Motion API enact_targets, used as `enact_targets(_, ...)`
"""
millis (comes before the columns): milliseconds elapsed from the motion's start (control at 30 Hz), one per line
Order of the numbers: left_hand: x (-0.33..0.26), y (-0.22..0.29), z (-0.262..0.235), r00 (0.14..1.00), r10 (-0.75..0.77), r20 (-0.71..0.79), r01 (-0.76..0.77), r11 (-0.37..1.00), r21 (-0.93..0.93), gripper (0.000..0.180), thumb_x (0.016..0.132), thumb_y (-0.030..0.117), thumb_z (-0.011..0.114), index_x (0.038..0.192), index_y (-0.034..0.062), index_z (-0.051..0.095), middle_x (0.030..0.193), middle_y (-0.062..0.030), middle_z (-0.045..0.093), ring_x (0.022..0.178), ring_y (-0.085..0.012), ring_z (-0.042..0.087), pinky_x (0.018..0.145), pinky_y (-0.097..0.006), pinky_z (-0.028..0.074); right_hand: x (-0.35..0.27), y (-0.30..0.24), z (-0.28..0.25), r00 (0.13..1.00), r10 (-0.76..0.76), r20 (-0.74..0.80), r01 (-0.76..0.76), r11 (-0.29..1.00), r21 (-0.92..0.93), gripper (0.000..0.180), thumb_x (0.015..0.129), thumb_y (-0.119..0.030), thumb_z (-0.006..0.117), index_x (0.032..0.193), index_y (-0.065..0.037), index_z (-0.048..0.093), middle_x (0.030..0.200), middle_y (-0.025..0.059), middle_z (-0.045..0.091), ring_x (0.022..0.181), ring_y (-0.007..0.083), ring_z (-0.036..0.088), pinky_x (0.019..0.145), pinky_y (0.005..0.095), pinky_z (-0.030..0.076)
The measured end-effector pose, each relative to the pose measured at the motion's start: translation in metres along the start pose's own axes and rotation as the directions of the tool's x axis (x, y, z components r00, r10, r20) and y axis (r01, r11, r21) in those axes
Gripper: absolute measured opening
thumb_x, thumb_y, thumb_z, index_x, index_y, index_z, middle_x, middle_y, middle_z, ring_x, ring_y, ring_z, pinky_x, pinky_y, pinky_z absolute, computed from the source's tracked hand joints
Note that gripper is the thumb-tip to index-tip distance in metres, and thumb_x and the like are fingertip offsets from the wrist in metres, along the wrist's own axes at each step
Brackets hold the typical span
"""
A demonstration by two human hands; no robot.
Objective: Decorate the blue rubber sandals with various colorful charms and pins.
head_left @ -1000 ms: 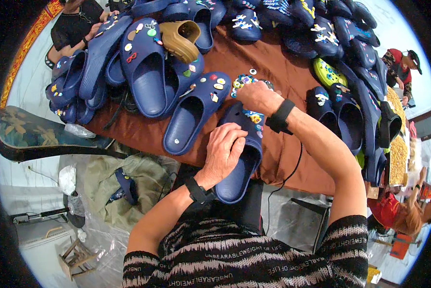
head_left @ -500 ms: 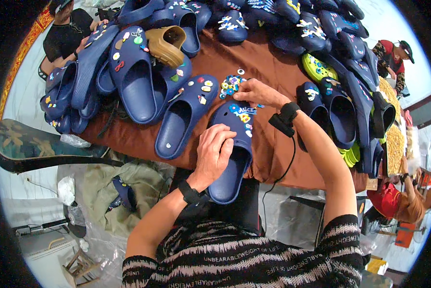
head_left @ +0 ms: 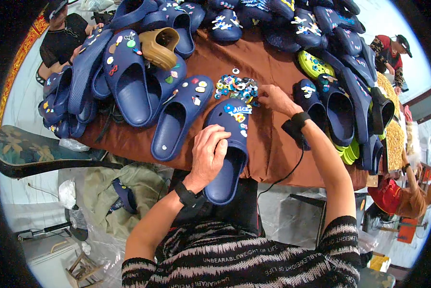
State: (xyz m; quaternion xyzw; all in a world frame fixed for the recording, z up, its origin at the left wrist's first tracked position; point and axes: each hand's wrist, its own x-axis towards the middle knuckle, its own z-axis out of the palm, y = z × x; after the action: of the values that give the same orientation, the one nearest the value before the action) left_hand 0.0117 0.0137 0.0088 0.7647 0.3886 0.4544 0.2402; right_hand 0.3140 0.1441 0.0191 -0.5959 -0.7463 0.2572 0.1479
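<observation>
Left hand (head_left: pixel 209 152) grips navy clog (head_left: pixel 230 149), fingers curled over its edge. Right hand (head_left: pixel 275 98) pinches at charm pile (head_left: pixel 235 87) on brown tablecloth (head_left: pixel 268 144).

Clog (head_left: pixel 230 149) lies on table (head_left: pixel 268 149) edge, front-centre, w/ left hand (head_left: pixel 208 151) on it. Charm pile (head_left: pixel 235 87) behind it; right hand (head_left: pixel 275 99) touches pile's right side. More clogs (head_left: pixel 129 81) left, back & right.

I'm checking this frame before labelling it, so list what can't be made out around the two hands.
- Head view: the right hand has its fingertips in the pile of small charms; whether it grips one is hidden.
- The left hand covers part of the blue clog.
- The charms' designs are too small to tell.
- The clogs at the top are cut off by the edge.
</observation>
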Motion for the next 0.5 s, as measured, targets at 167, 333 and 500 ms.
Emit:
enact_targets(167,0.000,0.000,0.000,1.000,0.008,-0.007,-0.008,1.000,0.002,0.027,0.102,0.021,0.050,0.107,0.0014,0.068,0.117,-0.0183,0.064,0.116,-0.0359,0.058,0.103,-0.045,0.043,-0.012,-0.003,0.018,0.999,0.037,-0.007,-0.038,0.985,-0.171,0.042,0.082,-0.028,0.078,0.115,-0.008,0.062,0.113,0.0190,0.068,0.107,0.0392,0.066,0.091,0.0488,0.052)
enact_targets(333,0.001,0.001,0.001,1.000,0.010,-0.001,-0.010,1.000,-0.019,0.027,0.101,0.020,0.050,0.107,0.0014,0.068,0.117,-0.0182,0.064,0.116,-0.0355,0.058,0.103,-0.044,0.043,-0.011,-0.002,0.023,0.998,0.039,-0.045,-0.047,0.980,-0.195,0.037,0.083,-0.028,0.077,0.110,-0.007,0.064,0.113,0.0187,0.067,0.108,0.0396,0.065,0.090,0.0494,0.052)
enact_targets(500,0.001,0.001,-0.002,1.000,-0.001,-0.003,0.001,1.000,-0.012,0.026,0.101,0.020,0.050,0.106,0.0018,0.068,0.117,-0.0179,0.064,0.116,-0.0352,0.058,0.103,-0.044,0.043,-0.008,-0.004,0.018,1.000,-0.012,-0.027,0.009,0.992,-0.125,0.030,0.087,-0.026,0.073,0.108,-0.006,0.066,0.111,0.0198,0.068,0.107,0.0405,0.065,0.089,0.0504,0.052)
